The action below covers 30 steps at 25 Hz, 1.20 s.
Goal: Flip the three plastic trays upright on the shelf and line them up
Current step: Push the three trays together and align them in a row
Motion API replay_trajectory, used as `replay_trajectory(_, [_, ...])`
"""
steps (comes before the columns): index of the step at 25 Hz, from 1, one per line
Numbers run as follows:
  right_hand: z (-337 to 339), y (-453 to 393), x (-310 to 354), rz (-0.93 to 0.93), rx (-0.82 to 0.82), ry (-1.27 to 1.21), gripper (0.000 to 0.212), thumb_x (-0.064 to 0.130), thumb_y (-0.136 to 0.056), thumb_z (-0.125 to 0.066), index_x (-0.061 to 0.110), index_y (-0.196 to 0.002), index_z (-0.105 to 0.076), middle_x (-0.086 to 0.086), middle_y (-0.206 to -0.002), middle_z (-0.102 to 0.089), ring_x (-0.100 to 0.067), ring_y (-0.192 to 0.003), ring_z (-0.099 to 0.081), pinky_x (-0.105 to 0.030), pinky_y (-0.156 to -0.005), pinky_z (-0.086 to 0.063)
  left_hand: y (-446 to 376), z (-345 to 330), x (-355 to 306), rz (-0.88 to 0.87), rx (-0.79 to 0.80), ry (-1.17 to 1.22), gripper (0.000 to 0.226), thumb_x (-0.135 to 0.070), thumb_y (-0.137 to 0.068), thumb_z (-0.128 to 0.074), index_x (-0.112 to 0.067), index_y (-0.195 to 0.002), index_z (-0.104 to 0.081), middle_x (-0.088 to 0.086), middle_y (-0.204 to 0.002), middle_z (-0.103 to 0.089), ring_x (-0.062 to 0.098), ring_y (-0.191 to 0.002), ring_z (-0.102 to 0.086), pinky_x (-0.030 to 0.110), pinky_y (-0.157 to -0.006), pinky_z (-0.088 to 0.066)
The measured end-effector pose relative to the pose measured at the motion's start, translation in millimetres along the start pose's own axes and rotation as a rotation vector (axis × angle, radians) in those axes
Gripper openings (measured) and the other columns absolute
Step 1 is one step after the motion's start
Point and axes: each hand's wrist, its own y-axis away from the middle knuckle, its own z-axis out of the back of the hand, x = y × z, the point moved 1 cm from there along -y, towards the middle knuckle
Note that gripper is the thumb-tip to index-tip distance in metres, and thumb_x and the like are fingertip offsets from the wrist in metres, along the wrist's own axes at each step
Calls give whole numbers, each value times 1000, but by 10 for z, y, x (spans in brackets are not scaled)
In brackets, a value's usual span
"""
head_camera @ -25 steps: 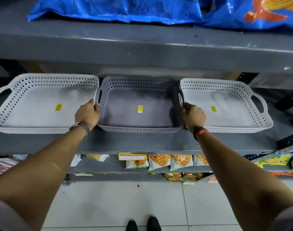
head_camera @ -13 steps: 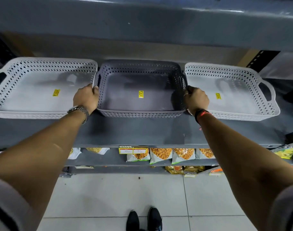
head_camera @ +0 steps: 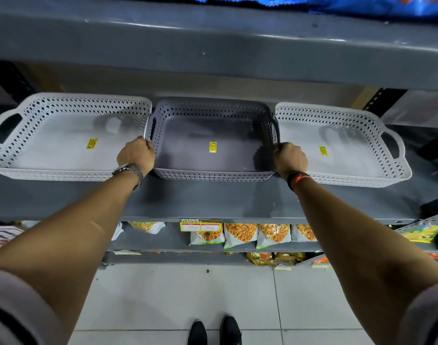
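Now each hand, left hand [head_camera: 135, 155] and right hand [head_camera: 290, 158], grips the upright perforated grey tray [head_camera: 213, 155].

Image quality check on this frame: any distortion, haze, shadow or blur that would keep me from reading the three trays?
Head view: wide-angle bending bows the shelf edge and stretches both forearms; pale hazy patches sit on the left white tray and right white tray; the grey middle tray has a dark shadow in its right corner; the yellow stickers are too soft to read.
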Motion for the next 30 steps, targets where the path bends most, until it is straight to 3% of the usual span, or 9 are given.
replay_trajectory(3, [-11, 163, -31, 0, 23, -19, 28, 15, -88, -41, 6, -96, -66, -26, -103, -66, -44, -93, -60, -35, -70, -40, 126, -24, 43, 14, -3, 7, 36, -22, -95, -31, 3, -103, -55, 32, -105, -63, 48, -97, -58, 45, -75, -45])
replay_trajectory(14, [57, 612, -261, 25, 21, 15, 30, 22, -92, -39, 12, -102, -65, -23, -100, -68, -41, -90, -62, -38, -73, -48, 677, 19, 159, 45, -28, 8, 35, -23, -97, -27, 1, -101, -52, 30, -94, -66, 46, -87, -61, 39, -61, -38])
replay_trajectory(30, [96, 774, -259, 25, 13, 21, 31, 21, -93, -37, 11, -102, -65, -22, -100, -68, -40, -88, -62, -32, -66, -38, 874, 92, 222, 87, -46, 4, 34, -25, -96, -27, -2, -103, -52, 29, -93, -66, 46, -85, -61, 37, -61, -37])
